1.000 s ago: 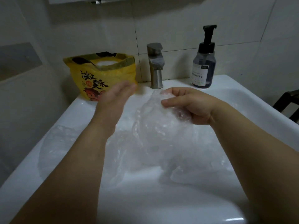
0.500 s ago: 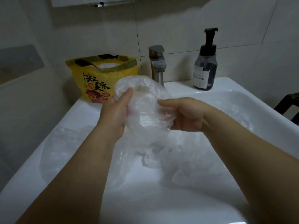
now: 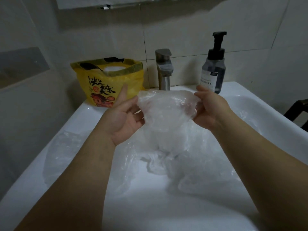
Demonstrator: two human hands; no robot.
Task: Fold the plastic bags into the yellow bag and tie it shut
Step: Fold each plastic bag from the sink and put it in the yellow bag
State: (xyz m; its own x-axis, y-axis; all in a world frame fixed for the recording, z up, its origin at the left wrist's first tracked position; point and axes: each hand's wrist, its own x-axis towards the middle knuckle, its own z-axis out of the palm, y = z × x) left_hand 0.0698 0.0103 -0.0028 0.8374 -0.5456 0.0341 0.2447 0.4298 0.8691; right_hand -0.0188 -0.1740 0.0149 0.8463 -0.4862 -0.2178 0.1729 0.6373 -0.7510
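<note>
A clear plastic bag (image 3: pixel 166 110) is stretched between my two hands above the white sink (image 3: pixel 83 117). My left hand (image 3: pixel 126 117), palm up, pinches its left edge between thumb and fingers, with the index finger sticking out. My right hand (image 3: pixel 210 110) grips the right edge with curled fingers. The yellow bag (image 3: pixel 106 80) with black and red print stands upright and open on the sink's back left corner, with white plastic inside it. More clear plastic bags (image 3: pixel 166 160) lie crumpled in the basin below my hands.
A steel tap (image 3: pixel 164 69) stands at the back middle of the sink, just behind the held bag. A dark pump bottle (image 3: pixel 214 67) sits to its right. Tiled wall rises behind. A dark chair part (image 3: pixel 298 112) shows at the right edge.
My hands have moved apart and spread the clear bag out flat between them; before it was bunched up between both hands. My left palm has turned upward.
</note>
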